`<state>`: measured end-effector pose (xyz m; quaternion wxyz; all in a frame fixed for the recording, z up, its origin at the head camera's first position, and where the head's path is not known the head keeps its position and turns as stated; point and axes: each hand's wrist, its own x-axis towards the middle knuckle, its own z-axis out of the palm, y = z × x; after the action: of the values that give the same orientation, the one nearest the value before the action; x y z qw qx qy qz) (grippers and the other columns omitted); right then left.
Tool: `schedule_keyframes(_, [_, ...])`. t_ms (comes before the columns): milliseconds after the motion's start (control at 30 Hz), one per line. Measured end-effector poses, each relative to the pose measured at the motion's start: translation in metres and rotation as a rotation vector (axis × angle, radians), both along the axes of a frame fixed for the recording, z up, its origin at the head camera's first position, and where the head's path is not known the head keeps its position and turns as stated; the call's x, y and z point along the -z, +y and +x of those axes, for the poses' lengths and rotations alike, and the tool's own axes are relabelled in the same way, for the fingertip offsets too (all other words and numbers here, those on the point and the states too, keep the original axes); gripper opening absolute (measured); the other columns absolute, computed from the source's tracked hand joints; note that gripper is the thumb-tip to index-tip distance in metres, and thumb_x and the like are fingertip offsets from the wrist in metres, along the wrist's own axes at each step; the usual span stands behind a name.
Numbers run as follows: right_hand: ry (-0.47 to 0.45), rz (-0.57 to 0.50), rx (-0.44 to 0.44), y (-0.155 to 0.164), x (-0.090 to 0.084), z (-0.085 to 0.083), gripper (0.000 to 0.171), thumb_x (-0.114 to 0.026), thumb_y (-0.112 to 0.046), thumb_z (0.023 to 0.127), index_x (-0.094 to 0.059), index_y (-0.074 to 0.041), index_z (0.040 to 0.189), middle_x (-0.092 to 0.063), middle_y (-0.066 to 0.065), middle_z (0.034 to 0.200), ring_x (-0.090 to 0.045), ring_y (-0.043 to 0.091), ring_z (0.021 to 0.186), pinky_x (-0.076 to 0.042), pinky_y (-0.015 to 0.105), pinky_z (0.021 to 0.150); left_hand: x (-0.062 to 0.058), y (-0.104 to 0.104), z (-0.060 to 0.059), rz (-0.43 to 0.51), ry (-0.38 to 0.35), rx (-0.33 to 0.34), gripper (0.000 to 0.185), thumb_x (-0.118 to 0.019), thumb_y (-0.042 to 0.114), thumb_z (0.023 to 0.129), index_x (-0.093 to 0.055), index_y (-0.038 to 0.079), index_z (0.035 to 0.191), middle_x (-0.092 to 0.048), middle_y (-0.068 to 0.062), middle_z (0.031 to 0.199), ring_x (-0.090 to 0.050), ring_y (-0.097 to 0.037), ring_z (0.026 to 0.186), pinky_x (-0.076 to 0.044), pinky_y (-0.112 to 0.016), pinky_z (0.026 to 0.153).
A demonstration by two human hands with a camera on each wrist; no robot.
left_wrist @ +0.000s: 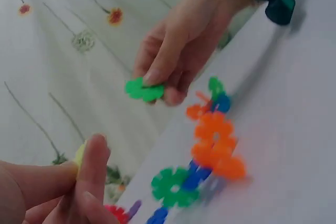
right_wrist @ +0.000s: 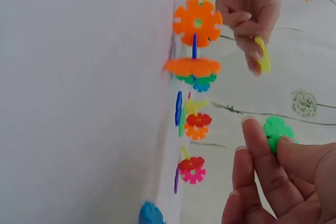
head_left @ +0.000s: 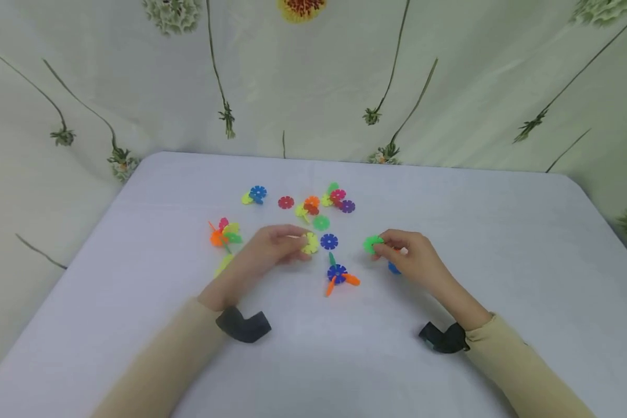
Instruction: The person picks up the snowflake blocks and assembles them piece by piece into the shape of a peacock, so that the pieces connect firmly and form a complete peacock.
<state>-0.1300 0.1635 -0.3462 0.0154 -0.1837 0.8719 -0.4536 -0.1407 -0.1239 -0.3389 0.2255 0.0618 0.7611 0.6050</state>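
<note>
My left hand (head_left: 271,248) pinches a yellow notched plastic disc (head_left: 310,243) between thumb and fingers, above the white table. Across from it, my right hand (head_left: 414,255) holds a bright green notched disc (head_left: 373,244) by its edge; the right wrist view shows this green disc (right_wrist: 277,132) between thumb and index finger. The two held discs are apart. Between and in front of the hands stands a joined piece with a blue disc (head_left: 337,273), orange discs (head_left: 352,279) and a green one on it. A loose blue disc (head_left: 329,241) lies just beyond it.
More discs lie behind the hands: a light green one (head_left: 321,222), a red one (head_left: 285,202) and several joined clusters. An orange and yellow cluster (head_left: 219,238) sits left of my left hand. A blue piece (head_left: 394,267) is partly hidden under my right hand.
</note>
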Motion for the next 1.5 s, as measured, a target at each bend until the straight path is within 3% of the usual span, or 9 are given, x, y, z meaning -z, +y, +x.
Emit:
schedule_keyframes(167, [-0.038, -0.189, -0.074, -0.012, 0.004, 0.019, 0.01, -0.059, -0.003, 0.091, -0.068, 0.0, 0.096, -0.07, 0.003, 0.084, -0.065, 0.019, 0.083, -0.05, 0.029, 0.071, 0.005, 0.025, 0.021, 0.236, -0.131, 0.042, 0.044, -0.059, 0.031, 0.093, -0.051, 0.01, 0.131, -0.06, -0.008, 0.118, -0.06, -0.023, 0.105, -0.042, -0.035, 0.094])
schedule_keyframes(300, [0.037, -0.22, -0.044, -0.02, 0.006, 0.032, 0.008, -0.062, -0.007, 0.09, -0.07, -0.005, 0.093, -0.068, 0.0, 0.081, -0.063, 0.016, 0.076, -0.049, 0.03, 0.065, 0.005, 0.042, 0.029, 0.287, -0.181, -0.004, 0.04, -0.06, 0.021, 0.093, -0.054, 0.001, 0.127, -0.063, -0.011, 0.111, -0.062, -0.025, 0.098, -0.046, -0.035, 0.089])
schedule_keyframes(567, [0.328, -0.127, -0.038, -0.025, 0.01, 0.041, 0.006, -0.068, -0.002, 0.084, -0.07, -0.008, 0.087, -0.066, -0.004, 0.076, -0.058, 0.011, 0.067, -0.047, 0.026, 0.058, 0.005, 0.05, 0.037, 0.228, -0.129, -0.062, 0.037, -0.061, 0.019, 0.092, -0.058, 0.001, 0.124, -0.066, -0.01, 0.108, -0.064, -0.023, 0.096, -0.048, -0.034, 0.086])
schedule_keyframes(900, [0.547, 0.004, -0.027, -0.036, 0.016, 0.04, 0.011, -0.072, 0.004, 0.077, -0.069, -0.003, 0.085, -0.064, -0.001, 0.075, -0.055, 0.01, 0.065, -0.049, 0.028, 0.057, 0.008, 0.058, 0.042, 0.204, -0.139, -0.191, 0.033, -0.06, 0.012, 0.092, -0.058, -0.002, 0.122, -0.065, -0.012, 0.104, -0.063, -0.025, 0.088, -0.051, -0.032, 0.08])
schedule_keyframes(967, [0.479, -0.007, -0.079, -0.036, 0.014, 0.034, 0.011, -0.071, 0.001, 0.08, -0.071, -0.004, 0.09, -0.065, -0.001, 0.077, -0.056, 0.01, 0.067, -0.048, 0.027, 0.057, 0.008, 0.052, 0.039, 0.21, -0.149, -0.17, 0.035, -0.06, 0.017, 0.093, -0.058, 0.003, 0.124, -0.065, -0.011, 0.106, -0.063, -0.024, 0.091, -0.05, -0.032, 0.082])
schedule_keyframes(1067, [0.215, -0.112, -0.207, -0.033, 0.011, 0.014, 0.019, -0.065, -0.005, 0.087, -0.067, -0.004, 0.106, -0.066, 0.001, 0.085, -0.058, 0.014, 0.074, -0.049, 0.028, 0.061, 0.007, 0.038, 0.031, 0.237, -0.134, -0.129, 0.037, -0.06, 0.026, 0.093, -0.056, 0.011, 0.126, -0.064, -0.008, 0.11, -0.062, -0.022, 0.099, -0.047, -0.032, 0.088])
schedule_keyframes(1167, [-0.012, -0.15, -0.209, -0.032, 0.01, -0.014, 0.028, -0.061, -0.007, 0.091, -0.061, -0.004, 0.119, -0.064, 0.004, 0.091, -0.058, 0.019, 0.078, -0.05, 0.031, 0.063, 0.007, 0.025, 0.024, 0.248, -0.103, -0.118, 0.038, -0.059, 0.029, 0.093, -0.053, 0.016, 0.129, -0.064, -0.008, 0.113, -0.06, -0.02, 0.104, -0.045, -0.031, 0.091])
schedule_keyframes(1333, [-0.05, 0.159, -0.151, -0.049, 0.014, -0.049, 0.029, -0.063, -0.015, 0.091, -0.061, -0.007, 0.119, -0.057, 0.005, 0.096, -0.053, 0.019, 0.084, -0.047, 0.031, 0.073, 0.009, 0.018, 0.017, 0.231, -0.09, -0.133, 0.041, -0.061, 0.024, 0.092, -0.05, 0.019, 0.131, -0.063, -0.012, 0.111, -0.06, -0.023, 0.104, -0.046, -0.033, 0.09])
schedule_keyframes(1500, [-0.067, 0.376, -0.138, -0.065, 0.012, -0.057, 0.026, -0.07, -0.019, 0.085, -0.058, -0.008, 0.106, -0.051, 0.005, 0.092, -0.049, 0.02, 0.083, -0.045, 0.031, 0.072, 0.013, 0.02, 0.017, 0.059, 0.008, -0.111, 0.04, -0.067, 0.028, 0.087, -0.055, 0.028, 0.126, -0.063, -0.009, 0.102, -0.061, -0.024, 0.093, -0.049, -0.035, 0.082])
